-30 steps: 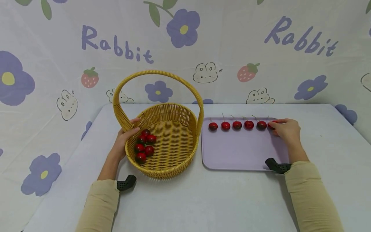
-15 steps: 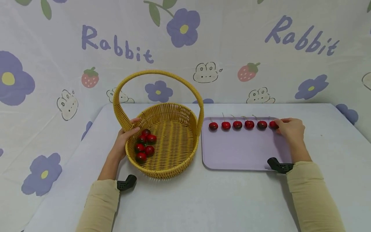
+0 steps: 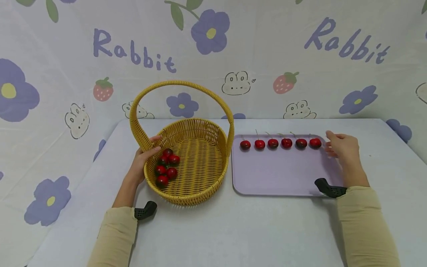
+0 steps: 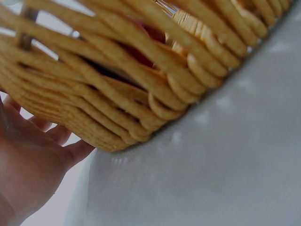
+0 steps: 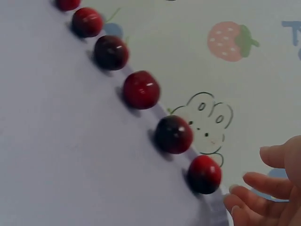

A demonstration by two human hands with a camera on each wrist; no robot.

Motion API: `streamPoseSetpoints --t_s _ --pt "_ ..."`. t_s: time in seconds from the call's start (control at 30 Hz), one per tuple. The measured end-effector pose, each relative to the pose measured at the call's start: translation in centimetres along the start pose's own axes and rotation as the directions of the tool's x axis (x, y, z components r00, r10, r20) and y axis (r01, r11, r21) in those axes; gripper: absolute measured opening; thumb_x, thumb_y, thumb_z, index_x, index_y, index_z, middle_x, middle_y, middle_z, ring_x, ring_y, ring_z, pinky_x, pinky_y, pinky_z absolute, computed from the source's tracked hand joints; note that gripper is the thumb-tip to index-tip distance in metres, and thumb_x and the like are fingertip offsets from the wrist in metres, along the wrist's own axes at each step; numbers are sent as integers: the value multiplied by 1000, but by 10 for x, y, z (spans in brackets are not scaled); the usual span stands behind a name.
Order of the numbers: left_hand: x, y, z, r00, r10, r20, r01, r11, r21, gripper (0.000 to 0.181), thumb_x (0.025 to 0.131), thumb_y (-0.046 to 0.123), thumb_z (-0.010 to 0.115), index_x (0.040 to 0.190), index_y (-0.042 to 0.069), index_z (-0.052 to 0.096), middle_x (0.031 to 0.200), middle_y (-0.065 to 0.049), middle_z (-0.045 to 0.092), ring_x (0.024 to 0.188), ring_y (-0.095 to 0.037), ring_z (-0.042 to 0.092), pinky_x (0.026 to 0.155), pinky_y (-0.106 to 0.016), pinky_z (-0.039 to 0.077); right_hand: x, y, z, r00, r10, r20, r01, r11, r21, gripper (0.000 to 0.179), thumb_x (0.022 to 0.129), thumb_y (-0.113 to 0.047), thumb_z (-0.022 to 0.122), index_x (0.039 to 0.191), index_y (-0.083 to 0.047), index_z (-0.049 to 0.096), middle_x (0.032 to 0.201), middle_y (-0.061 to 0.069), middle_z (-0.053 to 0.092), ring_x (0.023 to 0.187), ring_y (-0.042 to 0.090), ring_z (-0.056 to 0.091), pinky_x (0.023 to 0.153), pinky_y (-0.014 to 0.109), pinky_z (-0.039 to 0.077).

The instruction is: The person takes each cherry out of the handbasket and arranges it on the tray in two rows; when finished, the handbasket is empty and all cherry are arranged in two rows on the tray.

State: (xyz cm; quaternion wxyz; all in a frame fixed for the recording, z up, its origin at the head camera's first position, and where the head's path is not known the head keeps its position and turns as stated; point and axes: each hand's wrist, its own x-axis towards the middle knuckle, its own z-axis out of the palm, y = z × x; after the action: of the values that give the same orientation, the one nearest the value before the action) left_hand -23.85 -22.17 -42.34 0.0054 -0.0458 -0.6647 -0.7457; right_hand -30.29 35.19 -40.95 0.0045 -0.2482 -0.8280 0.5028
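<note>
My left hand (image 3: 138, 165) grips the left wall of a yellow woven basket (image 3: 197, 198) near the foot of its tall handle. In the left wrist view, the fingers (image 4: 59, 134) lie against the outside of the weave (image 4: 94, 113). Several dark red cherries (image 3: 171, 172) lie in the basket's left part. A row of cherries with stems (image 3: 272, 144) runs along the far edge of a lilac tray (image 3: 277, 172). Just right of the row's rightmost cherry (image 3: 315, 143), my right hand (image 3: 347, 150) is held with fingers apart and nothing between them, over the tray's right end.
Basket and tray stand side by side on a white-covered table (image 3: 213, 230), with a narrow gap between them. The basket's handle (image 3: 181, 83) arches high over it. A patterned cloth (image 3: 260, 44) hangs behind the table.
My right hand has let go of the rightmost cherry and moved off to the right, its fingers spreading. That cherry stays on the tray. My left hand and the basket have not moved.
</note>
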Motion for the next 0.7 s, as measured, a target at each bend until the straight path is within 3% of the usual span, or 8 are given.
streamPoseSetpoints --t_s 0.13,0.27,0.43,0.6,0.7 --pt "0 0 0 1000 -2 0 2 1000 -4 45 97 12 49 140 0 39 143 -15 35 128 -25 37 109 -40 25 15 10 -10 996 -15 89 7 996 91 81 89 -64 44 143 -4 41 115 10 55 74 5 60 59 17 49" --pt "0 0 0 1000 -1 0 1 1000 -9 45 97 12 48 140 0 39 143 -15 35 128 -26 37 109 -40 25 14 6 -19 985 -39 169 11 987 162 86 83 -70 43 142 -8 41 98 -5 57 81 5 62 69 18 51" --pt "0 1 0 1000 -3 -4 3 1000 -15 43 97 11 47 139 2 40 143 -15 34 128 -26 37 109 -40 26 -12 -16 -24 960 -68 271 -29 941 338 61 86 -61 49 126 -15 53 89 -8 61 84 8 64 71 19 51" --pt "0 0 0 1000 0 -2 0 1000 -12 44 97 11 47 139 1 40 143 -15 35 128 -25 37 108 -39 26 -37 -35 -25 900 -176 399 -72 843 534 42 87 -51 56 110 -16 56 92 -4 64 85 10 64 75 21 51" --pt "0 0 0 1000 2 1 -2 1000 -9 44 97 11 47 140 1 39 142 -15 35 128 -25 38 109 -40 26 -45 -41 -24 856 -260 448 -69 800 596 42 88 -48 56 114 -15 55 99 -2 63 90 11 63 78 23 51"
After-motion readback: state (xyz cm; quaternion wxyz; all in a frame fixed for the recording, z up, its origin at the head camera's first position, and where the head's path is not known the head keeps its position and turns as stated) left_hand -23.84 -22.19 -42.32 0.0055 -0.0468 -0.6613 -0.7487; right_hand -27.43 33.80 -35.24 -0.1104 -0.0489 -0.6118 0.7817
